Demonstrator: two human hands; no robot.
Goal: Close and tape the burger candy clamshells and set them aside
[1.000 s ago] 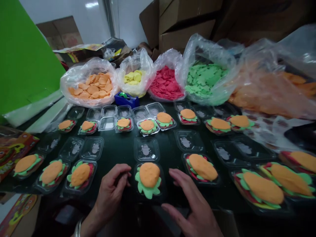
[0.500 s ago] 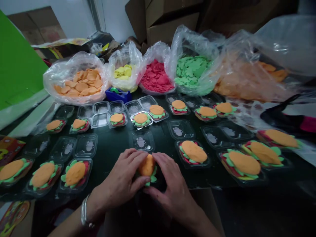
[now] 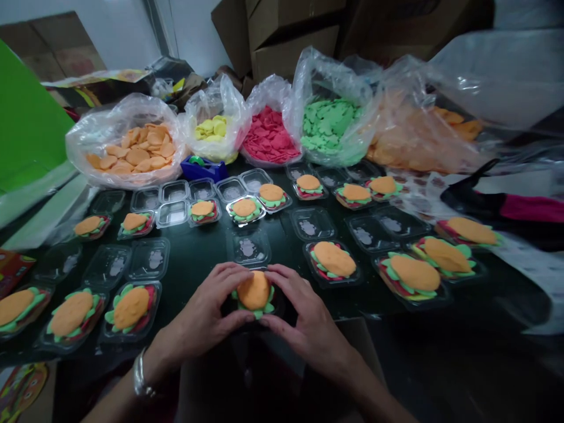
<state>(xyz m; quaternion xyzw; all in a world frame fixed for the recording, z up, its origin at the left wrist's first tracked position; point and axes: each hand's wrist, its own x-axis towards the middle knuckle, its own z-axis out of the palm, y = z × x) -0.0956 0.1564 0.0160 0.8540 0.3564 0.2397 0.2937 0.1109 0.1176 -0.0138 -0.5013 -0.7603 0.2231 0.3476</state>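
On my head feed, the left hand (image 3: 209, 305) and right hand (image 3: 306, 308) have closed in since a second ago, their grip cupping the toy burger (image 3: 254, 291) at the near edge of the tabletop (image 3: 200, 249). I'd press lightly and evenly, keeping its layers aligned. Far-edge bags (image 3: 81, 135) hold orange, yellow, red and green pieces (image 3: 270, 140).

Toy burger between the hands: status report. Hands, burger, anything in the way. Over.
Left hand, right hand: cupped around toy burger, either side. Burger: orange on top, green poking out below. Nearest possible obstacle: clear lid just beyond.
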